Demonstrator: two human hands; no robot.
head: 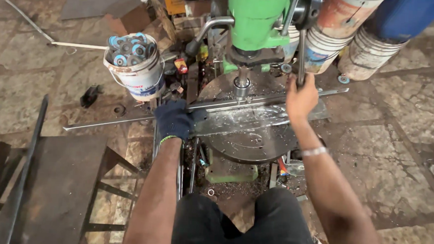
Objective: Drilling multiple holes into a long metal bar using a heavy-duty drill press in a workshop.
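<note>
A green drill press stands ahead, its chuck down at a long metal angle bar that lies across the round press table. A flat metal plate covered in shavings lies on the table beside the bar. My left hand, in a dark glove, presses on the bar and plate at the table's left edge. My right hand, bare with a bracelet on the wrist, grips the press's feed handle.
A white bucket filled with several blue-centred discs stands at the left of the press. Stacked buckets stand at the back right. A dark metal bench and a long bar sit at lower left. Metal chips litter the stone floor.
</note>
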